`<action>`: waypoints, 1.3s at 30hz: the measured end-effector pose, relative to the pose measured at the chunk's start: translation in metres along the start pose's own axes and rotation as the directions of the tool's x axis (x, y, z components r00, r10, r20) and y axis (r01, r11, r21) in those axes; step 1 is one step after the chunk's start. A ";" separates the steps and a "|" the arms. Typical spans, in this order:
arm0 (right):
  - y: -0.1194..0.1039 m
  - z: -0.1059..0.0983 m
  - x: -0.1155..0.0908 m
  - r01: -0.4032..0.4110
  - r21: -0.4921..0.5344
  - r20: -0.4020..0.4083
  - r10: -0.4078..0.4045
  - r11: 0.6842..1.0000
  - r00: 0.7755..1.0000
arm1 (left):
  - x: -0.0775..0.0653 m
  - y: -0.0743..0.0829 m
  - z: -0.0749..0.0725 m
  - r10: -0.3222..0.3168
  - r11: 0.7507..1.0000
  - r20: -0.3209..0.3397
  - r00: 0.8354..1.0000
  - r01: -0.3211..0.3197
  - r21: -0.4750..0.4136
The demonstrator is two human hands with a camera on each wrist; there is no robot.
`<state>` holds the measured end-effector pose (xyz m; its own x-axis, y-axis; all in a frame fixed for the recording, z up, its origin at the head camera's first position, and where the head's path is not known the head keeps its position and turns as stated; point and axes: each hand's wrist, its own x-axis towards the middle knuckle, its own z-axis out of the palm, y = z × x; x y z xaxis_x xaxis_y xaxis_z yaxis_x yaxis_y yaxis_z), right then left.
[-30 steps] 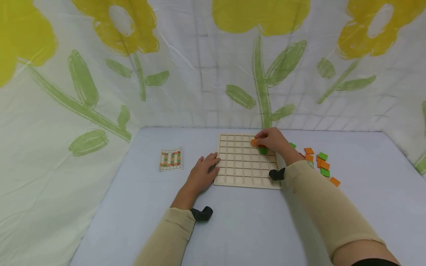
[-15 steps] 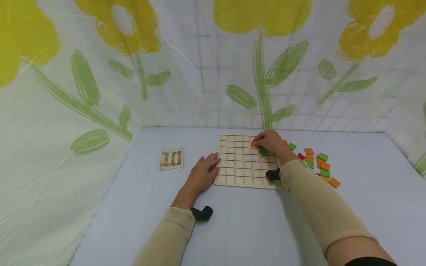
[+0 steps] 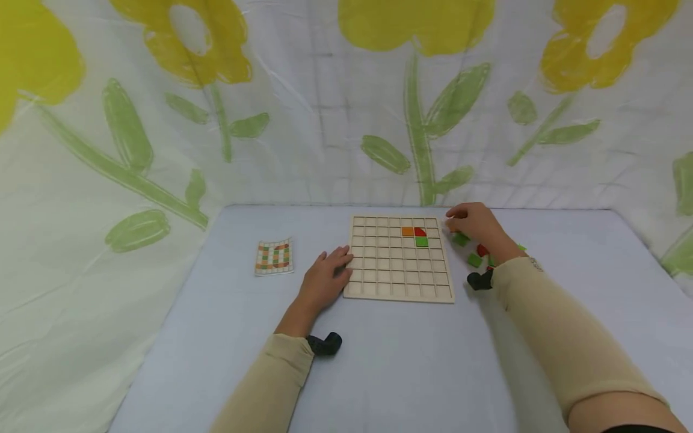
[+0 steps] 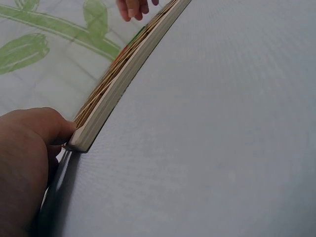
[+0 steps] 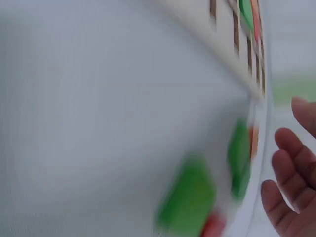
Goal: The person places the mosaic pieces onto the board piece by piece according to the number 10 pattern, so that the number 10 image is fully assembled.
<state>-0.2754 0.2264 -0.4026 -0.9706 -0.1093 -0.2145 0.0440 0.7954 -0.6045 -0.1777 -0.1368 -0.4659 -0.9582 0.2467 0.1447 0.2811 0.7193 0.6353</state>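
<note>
A light wooden grid board (image 3: 384, 270) lies flat on the table. Three tiles sit in its upper right cells: an orange tile (image 3: 408, 231), a red tile (image 3: 419, 232) with a rounded corner, and a green tile (image 3: 421, 242) below the red one. My left hand (image 3: 320, 281) rests at the board's left edge, fingers extended; the left wrist view shows its thumb (image 4: 54, 126) touching the rim. Beyond the board's upper right corner hovers my right hand (image 3: 479, 227), over loose tiles it partly hides. Its fingers are relaxed and apart, with nothing between them in the right wrist view.
Loose green tiles (image 3: 474, 260) and red tiles (image 3: 482, 250) lie right of the board, several more being hidden by the right arm. A small card (image 3: 274, 257) printed with a coloured grid pattern lies to the left. A flower-patterned sheet (image 3: 292, 156) hangs behind the table.
My right hand has set the orange tile in its cell, let go and moved right to the loose tiles. The left hand stays at the board's edge.
</note>
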 end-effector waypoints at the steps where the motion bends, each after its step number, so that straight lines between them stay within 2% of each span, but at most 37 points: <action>1: 0.006 -0.005 -0.002 -0.024 0.002 0.011 0.024 1.000 1.000 | 0.000 0.000 0.000 0.002 1.000 -0.004 1.000 -0.002 -0.001; 5: 0.025 -0.020 -0.007 -0.075 -0.042 0.059 0.078 0.996 0.995 | 0.000 0.000 0.000 0.010 1.000 -0.013 1.000 -0.010 -0.009; 8: 0.032 -0.021 -0.008 -0.090 -0.077 0.065 0.095 0.993 0.993 | 0.000 0.000 0.000 0.011 1.000 -0.017 1.000 -0.011 -0.012; 12: 0.025 -0.009 -0.007 -0.105 -0.135 0.008 0.107 0.985 0.994 | -0.001 -0.001 0.001 0.012 1.000 -0.030 0.999 -0.013 -0.022; 16: 0.014 0.004 -0.006 -0.125 -0.235 -0.065 0.112 0.964 0.992 | -0.001 -0.001 0.001 0.008 1.000 -0.020 1.000 -0.009 -0.027; 18: 0.010 0.006 -0.006 -0.136 -0.249 -0.084 0.119 0.959 0.989 | -0.002 -0.001 0.001 0.005 1.000 -0.015 1.000 -0.006 -0.031; 23: 0.010 0.008 -0.002 -0.106 -0.177 -0.092 0.091 0.979 0.992 | -0.001 0.000 0.001 0.006 0.999 -0.021 1.000 -0.007 -0.039; 26: 0.012 0.011 0.000 -0.061 -0.137 -0.099 0.047 0.989 0.994 | -0.001 0.000 0.001 0.008 0.999 -0.014 1.000 -0.008 -0.033; 32: 0.005 0.018 -0.004 0.065 -0.202 -0.134 -0.094 0.977 0.986 | 0.000 0.000 0.001 0.004 1.000 0.004 1.000 -0.004 -0.027; 35: -0.004 0.017 -0.008 0.076 -0.140 -0.144 -0.097 0.987 0.985 | -0.001 0.000 0.000 0.005 1.000 -0.003 1.000 -0.005 -0.018; 39: -0.011 0.015 -0.012 0.111 -0.035 -0.074 -0.113 0.993 0.991 | -0.001 0.001 0.000 0.009 1.000 -0.016 1.000 -0.009 -0.015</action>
<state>-0.2608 0.2097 -0.4045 -0.9842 -0.1542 -0.0871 -0.0722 0.7984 -0.5977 -0.1762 -0.1363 -0.4654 -0.9563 0.2431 0.1623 0.2892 0.7074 0.6449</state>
